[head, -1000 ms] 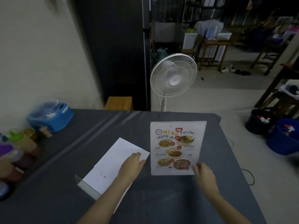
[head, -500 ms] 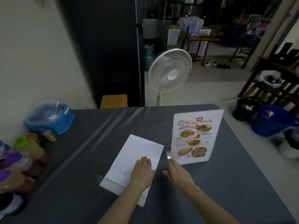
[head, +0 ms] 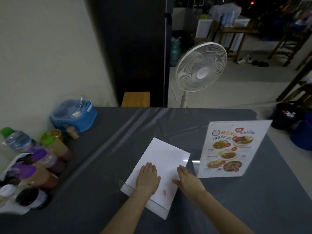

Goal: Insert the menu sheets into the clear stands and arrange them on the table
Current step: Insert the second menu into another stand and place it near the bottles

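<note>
The low light and motion blur soften most detail, and both forearms are cut off by the lower frame edge. The flat stand (head: 157,171) lies on the gray tabletop (head: 104,166) near the centre, white side up, so any print on the sheet inside it is hidden; only a small pink mark shows near its near end. Its clear edges are hard to trace, apart from the base lip at the near left corner and a glint at the far right corner. Its long axis runs from the near right to the far left, slightly tilted against the tabletop edge. The left hand (head: 148,179) rests palm down, fingers extended, on the near half of this stand, grasping nothing. The right hand (head: 188,180) lies flat and released at the stand's right edge; whether it touches the sheet or only the tabletop cannot be determined. The upright stand (head: 233,148) sits to the right, near the right hand, its printed menu facing the camera and its long axis vertical with a slight rightward lean. Bottles (head: 45,159) at the left edge are blurred and partly cut off, and a blue basket (head: 74,115) sits behind them. A fan (head: 200,67) stands beyond the tabletop.
</note>
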### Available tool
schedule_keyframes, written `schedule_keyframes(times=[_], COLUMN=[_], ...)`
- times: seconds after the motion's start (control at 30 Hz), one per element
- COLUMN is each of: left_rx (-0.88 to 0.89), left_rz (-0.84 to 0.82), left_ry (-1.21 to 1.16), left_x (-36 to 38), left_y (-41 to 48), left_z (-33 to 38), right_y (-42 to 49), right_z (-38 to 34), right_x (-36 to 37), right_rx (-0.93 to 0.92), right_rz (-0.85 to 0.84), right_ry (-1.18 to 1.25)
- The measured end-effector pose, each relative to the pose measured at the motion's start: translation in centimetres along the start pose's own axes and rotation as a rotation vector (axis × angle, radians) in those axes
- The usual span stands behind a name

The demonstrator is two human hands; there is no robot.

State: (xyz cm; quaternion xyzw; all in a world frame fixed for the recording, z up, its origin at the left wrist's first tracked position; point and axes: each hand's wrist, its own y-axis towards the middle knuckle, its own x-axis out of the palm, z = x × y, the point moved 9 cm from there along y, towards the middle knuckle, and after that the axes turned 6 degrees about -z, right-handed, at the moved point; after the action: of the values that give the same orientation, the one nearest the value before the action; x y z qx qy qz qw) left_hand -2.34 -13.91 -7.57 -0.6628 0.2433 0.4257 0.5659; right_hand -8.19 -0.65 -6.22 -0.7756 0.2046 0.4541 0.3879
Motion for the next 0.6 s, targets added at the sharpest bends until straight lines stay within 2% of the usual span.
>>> schedule_keyframes(times=[0.13,0.37,0.6], left_rx=[-0.082,-0.177,-0.249], left_rz=[0.034,0.015,0.085], left_ry=[-0.114,-0.4,-0.47], left_x=[-1.0,-0.6,0.0], left_y=[1.7,3.5,4.2], left_z=[-2.9,-6.9,-6.9], right_y=[1.0,1.7,2.2], right_z=[1.1,3.0,4.0], right_x=[0.5,1.9,2.4], right_rx=[0.083,0.295,0.456], right_rz=[-0.025,0.033,0.162], right_ry=[0.121,0.628,0.853])
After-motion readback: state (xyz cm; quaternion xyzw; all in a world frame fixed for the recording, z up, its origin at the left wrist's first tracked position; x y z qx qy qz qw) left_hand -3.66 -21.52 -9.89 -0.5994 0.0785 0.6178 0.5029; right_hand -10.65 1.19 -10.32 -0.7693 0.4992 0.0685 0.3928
